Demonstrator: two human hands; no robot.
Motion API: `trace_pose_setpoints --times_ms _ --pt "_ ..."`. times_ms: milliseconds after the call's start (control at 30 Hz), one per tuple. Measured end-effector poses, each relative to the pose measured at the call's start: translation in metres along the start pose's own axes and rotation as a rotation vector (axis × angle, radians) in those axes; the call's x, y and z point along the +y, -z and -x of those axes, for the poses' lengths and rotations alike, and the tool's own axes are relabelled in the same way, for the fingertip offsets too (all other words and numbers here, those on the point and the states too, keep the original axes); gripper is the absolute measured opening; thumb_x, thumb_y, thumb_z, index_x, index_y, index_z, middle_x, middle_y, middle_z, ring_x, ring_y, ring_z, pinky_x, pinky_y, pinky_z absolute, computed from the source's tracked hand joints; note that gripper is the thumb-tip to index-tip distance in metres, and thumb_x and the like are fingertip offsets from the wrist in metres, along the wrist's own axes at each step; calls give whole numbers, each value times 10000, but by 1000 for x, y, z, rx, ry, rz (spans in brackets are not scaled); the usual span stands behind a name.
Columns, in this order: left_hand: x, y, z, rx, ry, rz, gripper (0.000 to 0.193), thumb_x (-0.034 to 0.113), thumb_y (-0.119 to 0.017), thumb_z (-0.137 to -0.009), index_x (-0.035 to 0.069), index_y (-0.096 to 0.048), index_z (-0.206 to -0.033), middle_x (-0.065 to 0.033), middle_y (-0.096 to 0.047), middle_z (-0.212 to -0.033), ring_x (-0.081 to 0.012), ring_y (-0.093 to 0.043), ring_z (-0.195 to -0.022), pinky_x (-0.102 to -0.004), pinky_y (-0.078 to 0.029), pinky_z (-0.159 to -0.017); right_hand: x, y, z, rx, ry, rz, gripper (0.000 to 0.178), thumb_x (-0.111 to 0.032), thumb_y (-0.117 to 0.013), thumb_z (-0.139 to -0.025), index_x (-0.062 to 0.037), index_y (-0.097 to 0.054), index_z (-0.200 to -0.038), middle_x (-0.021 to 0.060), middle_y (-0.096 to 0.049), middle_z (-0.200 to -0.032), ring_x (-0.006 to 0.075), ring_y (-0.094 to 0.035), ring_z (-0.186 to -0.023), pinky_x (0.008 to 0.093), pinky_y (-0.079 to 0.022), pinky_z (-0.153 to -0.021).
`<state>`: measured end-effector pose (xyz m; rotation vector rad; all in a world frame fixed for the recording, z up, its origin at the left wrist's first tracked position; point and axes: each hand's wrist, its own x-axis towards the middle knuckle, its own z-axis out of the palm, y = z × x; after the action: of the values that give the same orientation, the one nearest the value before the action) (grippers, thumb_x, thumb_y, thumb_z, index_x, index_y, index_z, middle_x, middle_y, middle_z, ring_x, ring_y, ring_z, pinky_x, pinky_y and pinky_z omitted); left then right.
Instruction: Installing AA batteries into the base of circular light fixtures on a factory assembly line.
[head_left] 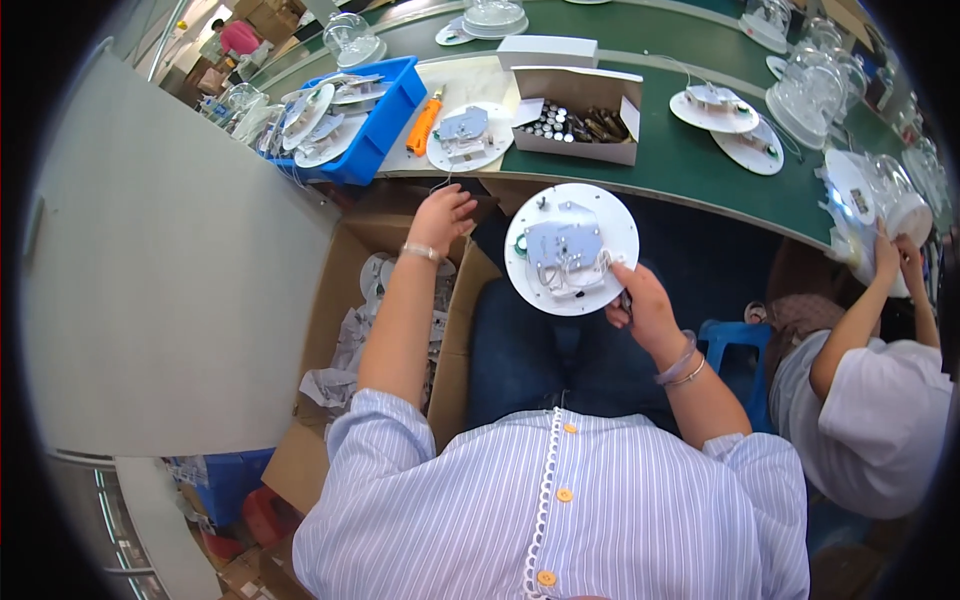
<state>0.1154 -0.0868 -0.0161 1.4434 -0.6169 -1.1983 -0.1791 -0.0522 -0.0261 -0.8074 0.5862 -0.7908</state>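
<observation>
A round white disc point(615, 235) is held over the worker's lap point(515, 345), clear of the surface point(690, 165) and just short of its front edge, board point(563, 245) facing up. The right hand point(648, 305) grips it at the lower right rim, thumb on the upper face and fingers clamped below; a small dark shape shows at those fingers, too little of it to identify. The left hand point(440, 222) is raised near the surface's edge, fingers slightly apart, with no visible load; whether it touches the thin wire point(448, 178) by the second disc point(492, 150) cannot be told.

The held disc looks light and stiff, its smooth face probably a little slippery, its board and loose white wires point(604, 262) likely the fragile parts. The bare rim appears the best hold, ideally at two opposite sides, with thumbs kept off board and wires.

Room to move lies over the lap, in the gap between the disc and the left hand. Ahead, the surface's edge could catch the rim; beyond it stands the white box point(575, 148). To the left rises the wall of the open carton point(473, 290); a co-worker's hands point(893, 255) are well apart at right
</observation>
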Motion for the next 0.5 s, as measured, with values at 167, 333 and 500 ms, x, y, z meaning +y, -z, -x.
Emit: trace_pose_setpoints --times_ms 167,333,500 --pt "-9 -49 108 -362 -917 -670 751 241 -674 -616 121 -309 -1262 -101 -346 -1276 -244 -352 -1159 -429 -187 -969 -17 2 1 -5 -56 -152 222 -248 -437 -849 -62 -453 -728 -7 -397 -561 71 -333 -419 198 -265 -375" --pt "-20 -46 117 -120 -1252 -1161 523 112 -639 -617 86 -484 -1116 -123 -479 -1150 -241 -464 -1064 -419 -288 -929 -29 -6 6 -274 -192 -77 311 -328 -343 -868 -54 -476 -803 -10 -366 -506 57 -296 -384 196 -264 -359" --pt "-31 -53 118 46 -624 -292 282 163 -558 -804 -25 -506 -1007 -83 -589 -903 -104 -546 -792 -246 -450 -679 -29 -1 6 -258 -111 -22 373 -253 -264 -848 12 -448 -1037 -3 -378 -521 71 -338 -424 178 -307 -409"
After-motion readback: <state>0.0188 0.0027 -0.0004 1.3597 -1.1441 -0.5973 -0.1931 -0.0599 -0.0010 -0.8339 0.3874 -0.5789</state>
